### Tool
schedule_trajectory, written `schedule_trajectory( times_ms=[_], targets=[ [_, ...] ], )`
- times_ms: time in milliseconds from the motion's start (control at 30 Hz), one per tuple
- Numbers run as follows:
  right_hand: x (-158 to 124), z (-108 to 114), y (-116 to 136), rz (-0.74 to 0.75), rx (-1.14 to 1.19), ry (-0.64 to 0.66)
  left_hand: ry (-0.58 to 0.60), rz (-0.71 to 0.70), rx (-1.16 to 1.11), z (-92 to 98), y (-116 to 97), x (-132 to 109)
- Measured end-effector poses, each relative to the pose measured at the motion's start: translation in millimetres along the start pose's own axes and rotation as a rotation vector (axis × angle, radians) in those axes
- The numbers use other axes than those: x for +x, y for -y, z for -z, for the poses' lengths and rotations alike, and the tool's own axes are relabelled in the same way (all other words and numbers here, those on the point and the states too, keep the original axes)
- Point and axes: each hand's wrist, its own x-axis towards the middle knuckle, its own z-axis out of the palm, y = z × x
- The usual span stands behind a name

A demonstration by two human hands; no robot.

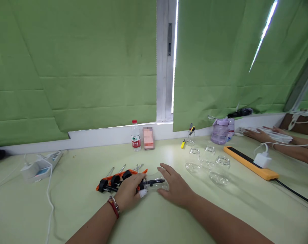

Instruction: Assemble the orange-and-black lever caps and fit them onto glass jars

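A clear glass jar (156, 179) lies on its side between my hands, its mouth to the left, with a slim black part inside it. My right hand (175, 186) curls around the base of the jar. At the jar's mouth, my left hand (130, 190) closes on a black cap (141, 185); its thumb tip has a white wrap. Left of that hand and partly under it is an orange strip (100, 186) with several black round caps (115, 180) and thin metal rods (122, 168). My left palm hides part of these pieces.
Several upright glass jars (222, 166) stand to the right, before an orange power strip (247, 162) and a purple jug (220, 130). A water bottle (136, 137) and a box (148, 139) stand at the back. Another person's hands (260, 135) are far right; a white power strip (45, 167) lies left.
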Motion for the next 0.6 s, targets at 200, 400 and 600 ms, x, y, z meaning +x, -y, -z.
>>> schedule_trajectory(
  times_ms=[200,400,600],
  targets=[
    [3,-2,-11,-0.2,0.399,0.087,0.014,0.06,-0.031,12.6,11,-1],
    [6,-1,-33,-0.246,0.643,0.164,0.022,0.041,0.008,7.0,6,0],
    [6,7,-46,-0.213,0.853,0.217,0.01,0.029,0.001,0.3,2,0]
  ],
)
